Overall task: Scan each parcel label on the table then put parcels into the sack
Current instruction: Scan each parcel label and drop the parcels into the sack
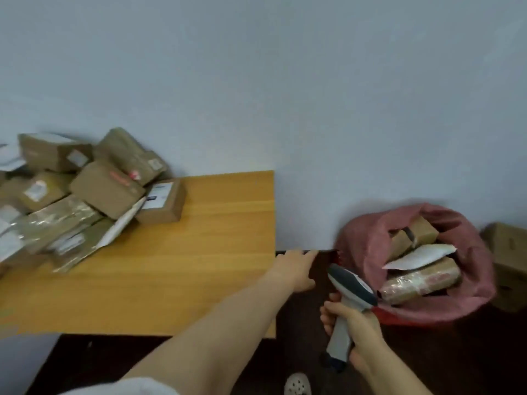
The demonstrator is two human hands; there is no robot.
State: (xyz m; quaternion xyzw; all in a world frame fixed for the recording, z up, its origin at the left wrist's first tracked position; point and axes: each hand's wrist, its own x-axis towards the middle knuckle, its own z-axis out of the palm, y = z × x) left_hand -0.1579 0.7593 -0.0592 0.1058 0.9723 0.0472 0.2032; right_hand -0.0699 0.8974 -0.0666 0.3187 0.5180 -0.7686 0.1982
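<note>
A grey scanner gun [350, 283] is gripped by the right hand [359, 323]. The left hand [296, 269] is held open near the pink cloth sack [359, 243]. The brown cardboard parcels [105, 189] are piled on the wooden table [199, 252], well apart from both hands.

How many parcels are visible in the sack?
4: a brown box at the back, a second box left of it, a white envelope mid-sack, a film-wrapped parcel in front. Others may hide beneath.
</note>
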